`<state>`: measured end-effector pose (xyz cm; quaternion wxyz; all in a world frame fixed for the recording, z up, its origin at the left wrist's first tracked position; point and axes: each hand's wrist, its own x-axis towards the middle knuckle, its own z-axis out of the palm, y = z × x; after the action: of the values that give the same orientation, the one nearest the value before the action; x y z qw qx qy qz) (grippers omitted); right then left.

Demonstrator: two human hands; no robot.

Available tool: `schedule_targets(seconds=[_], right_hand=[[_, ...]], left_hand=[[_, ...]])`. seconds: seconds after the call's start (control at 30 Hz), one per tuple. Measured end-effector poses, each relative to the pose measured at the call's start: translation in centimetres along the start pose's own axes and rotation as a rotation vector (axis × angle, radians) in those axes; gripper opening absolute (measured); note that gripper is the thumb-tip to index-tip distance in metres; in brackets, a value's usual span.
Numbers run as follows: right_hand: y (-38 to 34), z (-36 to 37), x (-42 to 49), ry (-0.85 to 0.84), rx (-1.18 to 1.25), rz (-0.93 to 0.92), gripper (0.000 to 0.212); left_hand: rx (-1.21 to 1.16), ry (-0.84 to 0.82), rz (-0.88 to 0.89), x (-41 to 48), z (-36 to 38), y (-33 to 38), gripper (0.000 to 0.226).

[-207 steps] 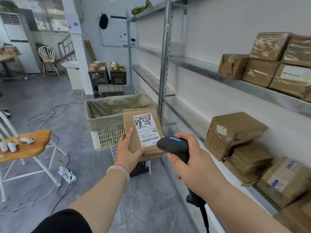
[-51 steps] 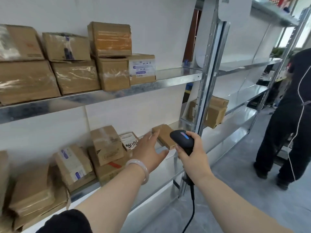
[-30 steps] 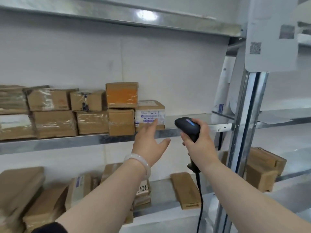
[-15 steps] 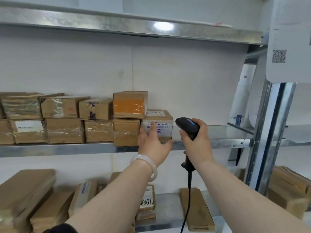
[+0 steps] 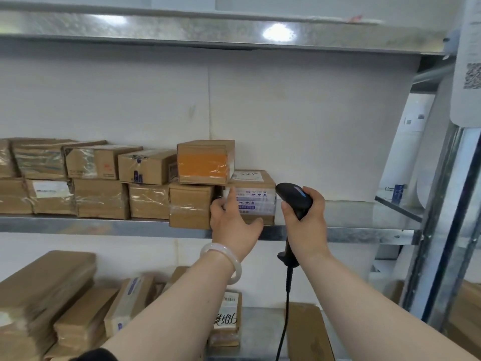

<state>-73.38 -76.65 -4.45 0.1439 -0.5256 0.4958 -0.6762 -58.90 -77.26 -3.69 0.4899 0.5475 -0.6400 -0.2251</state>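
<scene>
Two hands meet mid-frame: the left hand (image 5: 234, 225), short of the shelf (image 5: 104, 226) a moment ago, now touches the box (image 5: 256, 199) there with straight fingers; the right hand (image 5: 305, 222) grips the scanner (image 5: 294, 200) beside it, so scanning looks next.

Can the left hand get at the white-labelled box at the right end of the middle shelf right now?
Probably yes. The left hand is at the white-labelled box, fingers touching its front. The orange-taped box may overhang its left corner; the right hand holds the scanner close on its right.
</scene>
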Motion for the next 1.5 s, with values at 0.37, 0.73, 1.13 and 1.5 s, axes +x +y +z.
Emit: schedule_targets(seconds=[0.37, 0.73, 1.13, 1.5], right_hand=[[0.4, 1.5, 0.4, -0.011, 0.078, 0.014, 0.043], [-0.4, 1.3, -0.8, 0.016, 0.147, -0.011, 0.045], [-2.8, 0.8, -2.7, -0.010, 0.131, -0.060, 0.046], [-6.4, 0.4, -1.1, -0.102, 0.180, -0.150, 0.048]], left_hand=[[0.055, 0.069, 0.071, 0.8, 0.9, -1.2, 0.089], [0.039, 0.018, 0.104, -0.7, -0.5, -1.2, 0.082], [0.124, 0.035, 0.156, -3.1, -3.2, 0.5, 0.082], [0.209, 0.165, 0.149, -3.9, -6.0, 4.2, 0.079]])
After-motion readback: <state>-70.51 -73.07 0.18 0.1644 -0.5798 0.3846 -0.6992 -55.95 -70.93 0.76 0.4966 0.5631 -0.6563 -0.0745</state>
